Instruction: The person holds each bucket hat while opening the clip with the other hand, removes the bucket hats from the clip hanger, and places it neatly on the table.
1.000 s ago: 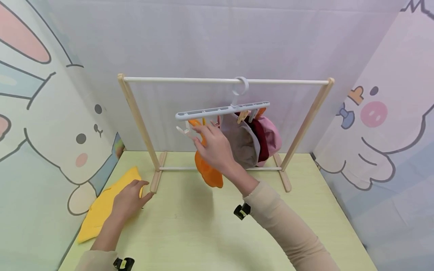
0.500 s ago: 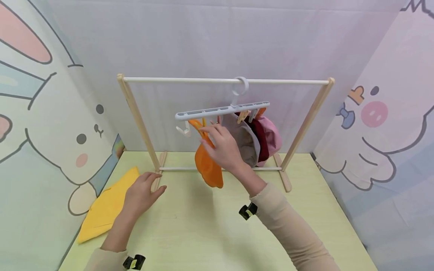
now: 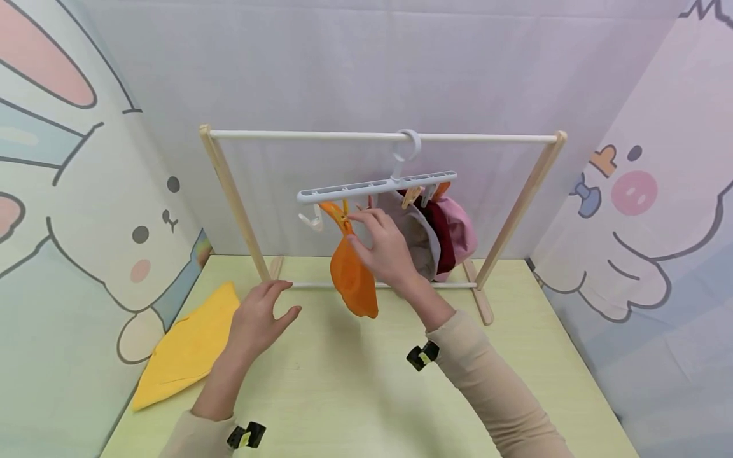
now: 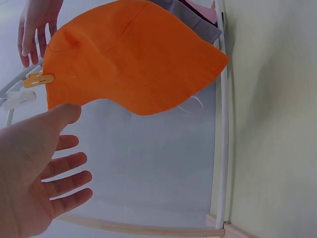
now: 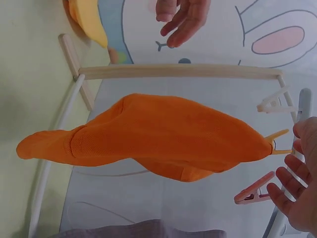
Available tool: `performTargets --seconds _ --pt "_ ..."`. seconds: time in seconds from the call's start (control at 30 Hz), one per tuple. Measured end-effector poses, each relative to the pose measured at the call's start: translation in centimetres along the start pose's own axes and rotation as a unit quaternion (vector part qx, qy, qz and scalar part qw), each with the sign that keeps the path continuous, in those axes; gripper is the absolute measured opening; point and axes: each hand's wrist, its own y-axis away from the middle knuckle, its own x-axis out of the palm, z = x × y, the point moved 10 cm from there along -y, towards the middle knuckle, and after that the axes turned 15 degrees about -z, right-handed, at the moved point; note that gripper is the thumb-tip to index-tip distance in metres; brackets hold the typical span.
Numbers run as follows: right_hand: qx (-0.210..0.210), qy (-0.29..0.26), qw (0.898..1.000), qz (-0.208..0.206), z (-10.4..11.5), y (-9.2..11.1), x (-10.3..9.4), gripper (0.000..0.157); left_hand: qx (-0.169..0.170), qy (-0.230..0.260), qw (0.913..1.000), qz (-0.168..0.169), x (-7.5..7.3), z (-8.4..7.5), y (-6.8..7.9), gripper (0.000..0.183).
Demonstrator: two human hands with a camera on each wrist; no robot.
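An orange bucket hat (image 3: 352,280) hangs by its edge from a yellow-orange clip (image 4: 38,79) on the grey clip hanger (image 3: 371,188). Right beside that clip is my right hand (image 3: 386,251), its fingers loosely bent and apart, with nothing gripped in the right wrist view. My left hand (image 3: 258,318) hovers left of the hat, thumb and fingers spread; in the left wrist view its thumb tip overlaps the hat's lower edge. A white clip (image 3: 312,219) hangs unused at the hanger's left end, and a pink clip (image 5: 255,188) hangs on the hat's other side.
Grey (image 3: 412,229), dark red (image 3: 438,222) and pink (image 3: 462,226) hats hang at the hanger's right half. The hanger hooks over the white rail (image 3: 309,135) of a wooden-sided rack. A yellow folded hat (image 3: 183,356) lies on the table's left edge.
My right hand has drawn away from the white clip, moving right and slightly down past the orange hat's clip. My left hand has moved rightward from beside the yellow hat towards the orange one.
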Motion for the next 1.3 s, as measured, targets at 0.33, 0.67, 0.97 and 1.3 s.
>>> performTargets --seconds 0.33,0.67,0.97,1.3 --pt "0.019 -0.006 1.0 0.009 -0.8 0.0 0.2 0.041 0.006 0.051 0.9986 -0.015 0.0 -2.4 -1.0 0.055" --pt "0.037 -0.004 0.999 0.026 -2.1 0.3 0.6 0.04 -0.024 0.068 0.9954 -0.063 0.3 -3.5 -1.7 0.059" --pt "0.049 0.004 0.998 0.034 -3.1 0.1 0.6 0.039 -0.041 0.106 0.991 -0.071 1.4 -5.7 -2.5 0.06" --pt "0.017 0.002 0.999 0.036 -3.3 -0.1 0.4 0.039 -0.086 0.117 0.9883 -0.048 3.0 -7.3 -3.2 0.072"
